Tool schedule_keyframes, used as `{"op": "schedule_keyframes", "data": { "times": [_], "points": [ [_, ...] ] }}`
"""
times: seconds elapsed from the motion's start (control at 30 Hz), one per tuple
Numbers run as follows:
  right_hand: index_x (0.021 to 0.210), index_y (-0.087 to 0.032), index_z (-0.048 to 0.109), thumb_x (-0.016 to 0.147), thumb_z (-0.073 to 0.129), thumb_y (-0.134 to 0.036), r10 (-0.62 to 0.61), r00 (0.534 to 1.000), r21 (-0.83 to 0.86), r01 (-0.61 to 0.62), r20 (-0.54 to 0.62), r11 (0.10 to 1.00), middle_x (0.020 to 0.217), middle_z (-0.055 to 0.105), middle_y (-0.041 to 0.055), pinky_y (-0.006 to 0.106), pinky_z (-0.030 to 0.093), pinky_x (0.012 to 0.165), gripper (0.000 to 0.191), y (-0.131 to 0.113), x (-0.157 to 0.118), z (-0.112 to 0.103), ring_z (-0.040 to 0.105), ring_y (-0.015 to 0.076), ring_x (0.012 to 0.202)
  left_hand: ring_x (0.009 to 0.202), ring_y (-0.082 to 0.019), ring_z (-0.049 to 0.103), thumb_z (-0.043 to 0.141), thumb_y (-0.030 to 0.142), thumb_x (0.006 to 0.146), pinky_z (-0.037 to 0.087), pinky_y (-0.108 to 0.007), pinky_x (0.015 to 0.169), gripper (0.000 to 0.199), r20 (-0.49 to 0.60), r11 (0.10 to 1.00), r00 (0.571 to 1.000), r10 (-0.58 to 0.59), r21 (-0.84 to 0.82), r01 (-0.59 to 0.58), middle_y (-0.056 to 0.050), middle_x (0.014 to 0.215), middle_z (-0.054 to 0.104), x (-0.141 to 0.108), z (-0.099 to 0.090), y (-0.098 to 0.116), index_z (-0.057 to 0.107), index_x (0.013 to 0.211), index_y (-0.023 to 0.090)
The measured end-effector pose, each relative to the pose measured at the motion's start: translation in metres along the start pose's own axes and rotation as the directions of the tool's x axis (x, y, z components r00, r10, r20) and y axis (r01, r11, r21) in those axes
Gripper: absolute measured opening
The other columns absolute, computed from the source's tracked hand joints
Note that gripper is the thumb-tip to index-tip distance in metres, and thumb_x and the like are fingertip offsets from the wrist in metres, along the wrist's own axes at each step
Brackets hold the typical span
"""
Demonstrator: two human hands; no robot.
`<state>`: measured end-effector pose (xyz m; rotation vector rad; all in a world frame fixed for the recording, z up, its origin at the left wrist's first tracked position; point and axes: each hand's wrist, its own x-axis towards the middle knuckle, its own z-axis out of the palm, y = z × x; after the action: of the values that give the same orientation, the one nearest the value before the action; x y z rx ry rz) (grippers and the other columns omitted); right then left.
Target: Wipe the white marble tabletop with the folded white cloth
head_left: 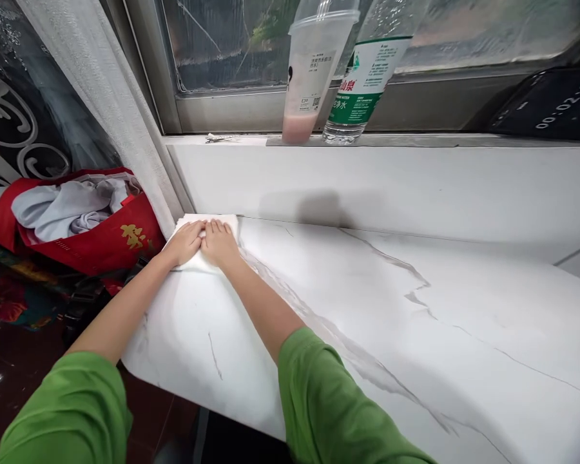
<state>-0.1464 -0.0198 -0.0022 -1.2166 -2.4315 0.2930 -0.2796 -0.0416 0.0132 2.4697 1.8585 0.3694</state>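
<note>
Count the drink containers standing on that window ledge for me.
2: a clear plastic cup with pink liquid at the bottom, and a water bottle with a green-and-white label just to its right. Any behind the timer screen at far right would be hidden.

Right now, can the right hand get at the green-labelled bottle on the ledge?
Likely yes, with a stretch: the right hand rests on the cloth, and the bottle's front looks unobstructed across the tabletop. The cup beside it crowds only its left side.
</note>
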Motion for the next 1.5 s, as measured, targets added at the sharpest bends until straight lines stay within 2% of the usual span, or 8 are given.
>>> {"op": "schedule_keyframes", "data": {
  "times": [0.13, 0.27, 0.57, 0.73, 0.93, 1.07, 1.23, 1.5],
  "points": [
    [0.137, 0.004, 0.038, 0.091, 0.031, -0.018, 0.046, 0.997, -0.024, -0.048, -0.054, 0.999, 0.145, 0.038, 0.0211, 0.043, 0.017, 0.112, 0.052, 0.022, 0.023, 0.003, 0.030, 0.0279, 0.136, 0.125, -0.021, 0.045, 0.032, 0.017, 0.082, 0.029, -0.040, 0.110, 0.043, -0.003, 0.998, 0.999, 0.038, -0.051, -0.038, -0.009, 0.138, 0.049, 0.037, 0.005, -0.007, 0.048, 0.122, 0.014],
    [0.136, 0.002, 0.040, 0.090, 0.031, -0.018, 0.023, 0.998, -0.053, -0.026, -0.055, 0.998, 0.144, 0.040, 0.0211, 0.043, 0.018, 0.111, 0.050, 0.033, 0.038, 0.005, 0.032, 0.0274, 0.135, 0.126, -0.021, 0.045, 0.033, 0.016, 0.083, 0.028, -0.040, 0.111, 0.042, -0.031, 0.999, 0.999, 0.017, -0.050, -0.018, -0.009, 0.137, 0.050, 0.052, 0.010, -0.012, 0.048, 0.122, 0.014],
    [0.137, 0.001, 0.041, 0.091, 0.031, -0.019, -0.031, 0.999, -0.054, 0.029, -0.037, 0.998, 0.144, 0.041, 0.0178, 0.040, 0.019, 0.113, 0.051, 0.030, 0.023, -0.002, 0.033, 0.0256, 0.135, 0.134, -0.021, 0.036, 0.028, 0.017, 0.088, 0.022, -0.043, 0.113, 0.047, -0.042, 0.999, 0.998, -0.044, 0.009, 0.045, -0.011, 0.143, 0.043, 0.031, 0.013, 0.001, 0.041, 0.133, 0.012],
    [0.137, 0.003, 0.042, 0.092, 0.032, -0.020, -0.048, 0.998, -0.055, 0.045, -0.046, 0.997, 0.143, 0.042, 0.0191, 0.041, 0.019, 0.114, 0.051, 0.012, -0.047, -0.015, 0.034, 0.0265, 0.136, 0.137, -0.022, 0.032, 0.028, 0.019, 0.089, 0.021, -0.042, 0.115, 0.052, -0.008, 0.995, 1.000, -0.019, 0.094, 0.020, -0.014, 0.146, 0.039, -0.026, 0.011, 0.047, 0.037, 0.138, 0.005],
    [0.139, -0.001, 0.039, 0.095, 0.028, -0.023, -0.201, 0.977, -0.087, 0.195, -0.070, 0.977, 0.146, 0.038, 0.0163, 0.043, 0.023, 0.115, 0.051, 0.005, -0.182, -0.044, 0.029, 0.0255, 0.138, 0.139, -0.026, 0.027, 0.029, 0.017, 0.089, 0.022, -0.049, 0.114, 0.053, -0.082, 0.984, 0.994, 0.072, 0.167, -0.058, -0.018, 0.146, 0.037, -0.125, 0.018, 0.148, 0.035, 0.139, 0.000],
    [0.143, -0.003, 0.035, 0.096, 0.029, -0.023, -0.215, 0.976, -0.103, 0.210, -0.040, 0.972, 0.149, 0.033, 0.0152, 0.043, 0.023, 0.116, 0.051, 0.011, -0.237, -0.063, 0.024, 0.0248, 0.140, 0.141, -0.027, 0.022, 0.034, 0.018, 0.089, 0.020, -0.048, 0.115, 0.053, -0.077, 0.975, 0.985, 0.152, 0.175, -0.137, -0.016, 0.149, 0.033, -0.154, 0.021, 0.196, 0.033, 0.141, 0.004],
    [0.141, -0.005, 0.038, 0.093, 0.030, -0.023, -0.098, 0.995, 0.005, 0.098, 0.017, 0.995, 0.148, 0.037, 0.0135, 0.043, 0.025, 0.115, 0.051, 0.033, -0.225, -0.072, 0.029, 0.0220, 0.139, 0.140, -0.028, 0.024, 0.034, 0.019, 0.089, 0.020, -0.049, 0.115, 0.053, -0.042, 0.976, 0.986, 0.161, 0.153, -0.153, -0.016, 0.147, 0.035, -0.127, 0.026, 0.203, 0.036, 0.139, 0.002],
    [0.130, -0.005, 0.050, 0.084, 0.036, -0.016, -0.044, 0.998, 0.019, 0.045, -0.046, 0.999, 0.136, 0.051, 0.0143, 0.038, 0.026, 0.111, 0.049, 0.104, -0.105, -0.067, 0.041, 0.0231, 0.129, 0.136, -0.025, 0.032, 0.034, 0.018, 0.089, 0.018, -0.044, 0.115, 0.046, -0.028, 0.994, 0.999, 0.030, 0.105, -0.027, -0.015, 0.143, 0.042, 0.002, 0.040, 0.164, 0.043, 0.132, 0.005]
  ]
}}
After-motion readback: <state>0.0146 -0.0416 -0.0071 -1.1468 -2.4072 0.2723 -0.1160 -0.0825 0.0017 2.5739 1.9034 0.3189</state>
